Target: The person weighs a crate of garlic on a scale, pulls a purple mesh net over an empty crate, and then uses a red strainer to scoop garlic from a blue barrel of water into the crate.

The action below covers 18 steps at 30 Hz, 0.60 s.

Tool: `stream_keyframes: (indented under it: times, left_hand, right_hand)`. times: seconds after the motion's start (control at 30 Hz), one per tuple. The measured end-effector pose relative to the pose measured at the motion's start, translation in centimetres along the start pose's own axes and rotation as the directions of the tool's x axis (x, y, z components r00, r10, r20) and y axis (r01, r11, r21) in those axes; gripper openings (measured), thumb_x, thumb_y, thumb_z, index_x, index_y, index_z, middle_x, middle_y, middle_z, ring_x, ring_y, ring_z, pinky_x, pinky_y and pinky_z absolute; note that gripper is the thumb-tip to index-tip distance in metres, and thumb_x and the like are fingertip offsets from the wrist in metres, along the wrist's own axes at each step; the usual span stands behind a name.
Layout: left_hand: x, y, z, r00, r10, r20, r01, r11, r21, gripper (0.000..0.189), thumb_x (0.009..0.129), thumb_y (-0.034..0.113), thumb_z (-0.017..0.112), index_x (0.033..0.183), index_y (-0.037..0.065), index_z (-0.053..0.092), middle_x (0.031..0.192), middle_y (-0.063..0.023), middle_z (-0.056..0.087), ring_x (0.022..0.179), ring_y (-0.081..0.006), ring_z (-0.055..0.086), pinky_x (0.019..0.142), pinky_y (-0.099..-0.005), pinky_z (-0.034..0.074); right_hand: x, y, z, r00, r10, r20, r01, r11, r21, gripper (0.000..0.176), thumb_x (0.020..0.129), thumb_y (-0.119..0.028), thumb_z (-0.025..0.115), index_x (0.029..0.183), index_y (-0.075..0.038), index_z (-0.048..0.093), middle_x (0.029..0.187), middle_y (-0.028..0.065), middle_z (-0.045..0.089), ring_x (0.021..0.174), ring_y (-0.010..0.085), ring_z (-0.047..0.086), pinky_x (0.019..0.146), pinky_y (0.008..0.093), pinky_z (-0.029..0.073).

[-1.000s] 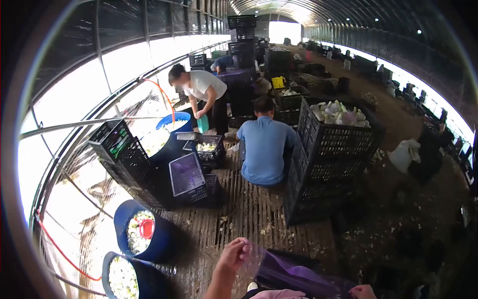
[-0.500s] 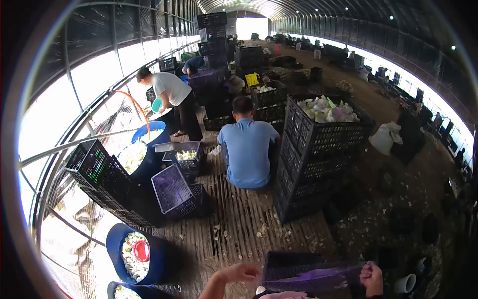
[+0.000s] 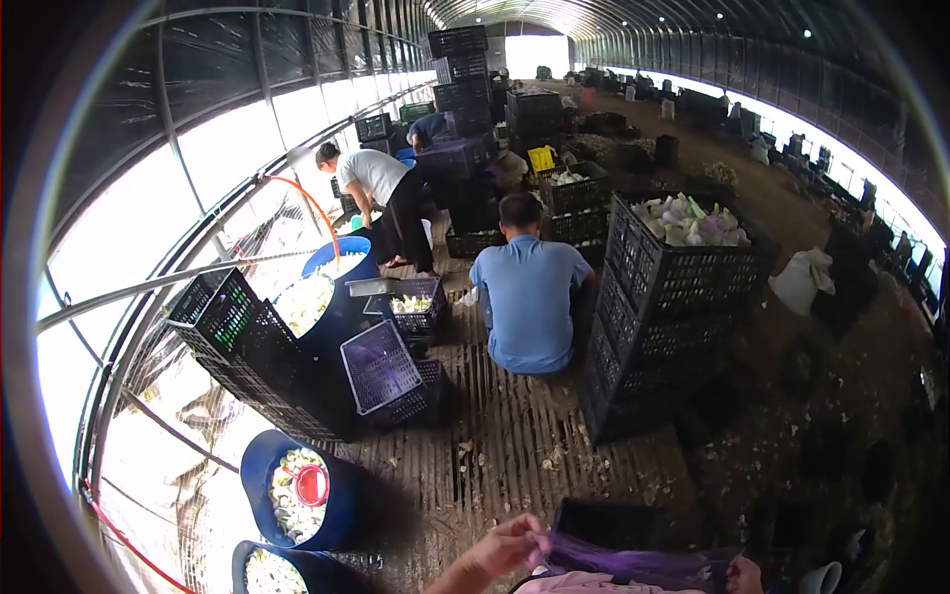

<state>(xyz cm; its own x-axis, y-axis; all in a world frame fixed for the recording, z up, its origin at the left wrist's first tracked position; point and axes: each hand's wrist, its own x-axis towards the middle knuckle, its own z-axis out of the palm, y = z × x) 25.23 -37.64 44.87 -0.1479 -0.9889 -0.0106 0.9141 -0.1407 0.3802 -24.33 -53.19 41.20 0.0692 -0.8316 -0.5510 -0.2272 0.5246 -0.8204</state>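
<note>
- Down at the front, I see a stretch of purple netting (image 3: pixel 638 562) pulled between two bare hands, low in front of the wearer, with a dark crate (image 3: pixel 609 519) just beyond it.
- The left hand (image 3: pixel 510 544) has thumb and fingers pinched closed on one end; the right hand (image 3: pixel 744 574) is curled closed at the other end, partly cut off by the view's bottom edge.
- Over on the left, a blue barrel (image 3: pixel 259 477) is filled with pale pieces, a red bowl (image 3: pixel 312 485) sitting on them; a second blue barrel (image 3: pixel 240 566) nearer by holds more.
- Farther up, two more blue tubs hold pale bits, beside a leaning stack of black crates (image 3: pixel 233 327).
- A small black crate (image 3: pixel 427 319) has pale pieces inside.
- Right of a seated person in blue (image 3: pixel 531 297), the tall crate stack (image 3: pixel 643 327) is topped with whitish bulbs (image 3: pixel 693 220).
</note>
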Motion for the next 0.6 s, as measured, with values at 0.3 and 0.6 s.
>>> stream_keyframes:
  times: [0.3,0.6]
  left_hand:
    - [0.2,3.1,3.9,0.95,-0.077,-0.302,0.214,0.864,0.456,0.026,0.087,0.008,0.056,0.11,0.001,0.048,0.067,0.0002,0.049,0.054,-0.0062,0.041,0.046,-0.0197,0.03]
    - [-0.3,6.0,1.1,0.931,-0.183,-0.315,0.272,-0.228,0.935,0.021,0.081,0.015,0.055,0.099,0.004,0.059,0.085,-0.0086,0.064,0.081,-0.0218,0.062,0.07,-0.0351,0.047]
  right_hand:
    - [0.1,-1.0,-3.0,0.982,0.124,-0.14,-0.026,0.83,0.557,0.017,0.091,-0.025,0.052,0.085,-0.011,0.058,0.065,-0.005,0.045,0.049,0.0036,0.038,0.041,0.0174,0.03]
    - [-8.8,-7.0,1.0,0.934,-0.2,0.298,0.178,0.979,0.1,0.024,0.085,-0.027,0.06,0.094,-0.005,0.064,0.061,-0.0032,0.049,0.052,0.0041,0.042,0.045,0.0185,0.031]
